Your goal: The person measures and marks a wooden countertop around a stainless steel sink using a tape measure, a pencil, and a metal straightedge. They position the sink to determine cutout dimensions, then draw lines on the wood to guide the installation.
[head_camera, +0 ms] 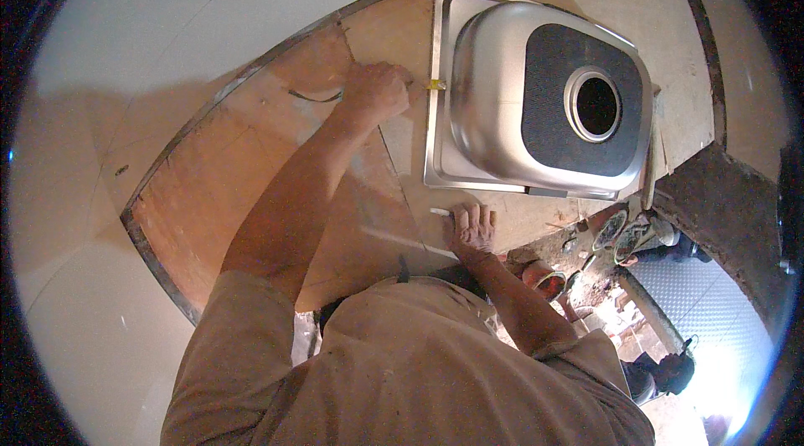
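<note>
A stainless steel sink lies upside down on a tan slab counter, its round drain hole facing up. Left of its rim is my left hand, fingers curled against the surface; whether something small is inside cannot be told. Between that hand and the bowl, a small yellow piece sits on the sink's rim. Near the lower rim, my right hand rests on the counter's near edge with bent fingers, a short white stick sticking out by its thumb side.
A thin dark strip lies left of my left hand. Tiled walls border the counter. Buckets and rubble stand on the floor at the lower right. Another person is at the far lower right, near a bright light.
</note>
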`<state>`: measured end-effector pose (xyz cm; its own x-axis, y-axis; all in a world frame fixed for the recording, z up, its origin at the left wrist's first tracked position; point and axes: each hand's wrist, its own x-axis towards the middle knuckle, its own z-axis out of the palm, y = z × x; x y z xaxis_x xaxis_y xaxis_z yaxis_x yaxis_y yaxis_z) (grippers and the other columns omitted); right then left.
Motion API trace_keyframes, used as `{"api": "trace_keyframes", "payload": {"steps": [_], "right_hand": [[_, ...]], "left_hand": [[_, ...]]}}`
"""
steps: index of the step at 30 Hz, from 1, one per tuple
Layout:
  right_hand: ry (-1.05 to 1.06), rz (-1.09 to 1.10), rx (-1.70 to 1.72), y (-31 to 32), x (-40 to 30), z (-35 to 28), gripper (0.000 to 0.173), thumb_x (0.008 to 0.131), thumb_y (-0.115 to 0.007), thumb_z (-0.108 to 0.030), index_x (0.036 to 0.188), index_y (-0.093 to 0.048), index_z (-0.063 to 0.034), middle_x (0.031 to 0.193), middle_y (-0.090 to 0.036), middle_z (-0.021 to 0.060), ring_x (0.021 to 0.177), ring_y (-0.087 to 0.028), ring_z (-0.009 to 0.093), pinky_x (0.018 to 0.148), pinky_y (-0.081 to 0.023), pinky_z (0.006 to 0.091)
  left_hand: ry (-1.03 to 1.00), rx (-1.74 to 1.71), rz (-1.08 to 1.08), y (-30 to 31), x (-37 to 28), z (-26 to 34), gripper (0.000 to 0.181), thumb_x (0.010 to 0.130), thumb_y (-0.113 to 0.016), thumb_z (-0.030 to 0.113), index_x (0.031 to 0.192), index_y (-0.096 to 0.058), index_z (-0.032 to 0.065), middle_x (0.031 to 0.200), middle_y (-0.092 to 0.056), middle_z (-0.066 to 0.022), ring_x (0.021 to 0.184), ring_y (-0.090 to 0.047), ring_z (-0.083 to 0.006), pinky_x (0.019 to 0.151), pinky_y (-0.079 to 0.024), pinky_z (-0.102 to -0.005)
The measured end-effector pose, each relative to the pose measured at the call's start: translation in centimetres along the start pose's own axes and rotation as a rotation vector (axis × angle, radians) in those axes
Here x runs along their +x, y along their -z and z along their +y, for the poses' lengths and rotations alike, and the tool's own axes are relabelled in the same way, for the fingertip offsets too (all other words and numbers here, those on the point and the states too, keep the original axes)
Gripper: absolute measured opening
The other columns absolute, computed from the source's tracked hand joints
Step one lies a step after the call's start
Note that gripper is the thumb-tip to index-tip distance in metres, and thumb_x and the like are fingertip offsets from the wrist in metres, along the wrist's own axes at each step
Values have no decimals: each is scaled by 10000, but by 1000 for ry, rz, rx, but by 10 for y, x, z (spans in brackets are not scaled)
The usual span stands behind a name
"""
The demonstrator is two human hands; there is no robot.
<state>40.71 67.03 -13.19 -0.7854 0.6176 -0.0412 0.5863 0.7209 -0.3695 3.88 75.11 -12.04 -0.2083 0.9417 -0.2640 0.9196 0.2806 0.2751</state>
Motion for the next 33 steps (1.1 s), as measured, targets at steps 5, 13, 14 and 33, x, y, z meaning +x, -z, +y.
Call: {"api": "trace_keyframes", "payload": {"steps": [5,13,14,33], "right_hand": [[19,4,6,1,1,-1,332,845,-734,-280,1099,-616,-102,1077,-602,139,970,-581,369,814,-433,524],[16,-7,-44,-1,-5,8,330,871,-715,-303,1121,-618,-111,1089,-593,145,999,-578,374,824,-436,528],[17,-13,-28,1,0,3,324,877,-709,-307,1124,-621,-115,1101,-589,148,1018,-576,376,836,-440,533],[-124,69,-402,-42,-3,14,434,1018,-560,-444,1215,-630,-64,1277,-634,242,1225,-581,494,1007,-460,607]], "left_hand": [[61,-80,-184,-11,6,-6,372,938,-612,485,1020,-796,173,931,-776,-130,873,-757,-303,769,-566,-496],[94,-135,6,15,-8,17,386,935,-616,471,940,-802,133,893,-773,-144,845,-756,-333,803,-568,-501],[146,-148,23,10,-15,12,398,931,-618,475,946,-802,122,893,-772,-149,846,-756,-336,809,-569,-501],[798,-399,-147,-94,-456,29,460,896,-624,527,1046,-790,125,1030,-749,-192,958,-714,-396,907,-545,-486]]}}
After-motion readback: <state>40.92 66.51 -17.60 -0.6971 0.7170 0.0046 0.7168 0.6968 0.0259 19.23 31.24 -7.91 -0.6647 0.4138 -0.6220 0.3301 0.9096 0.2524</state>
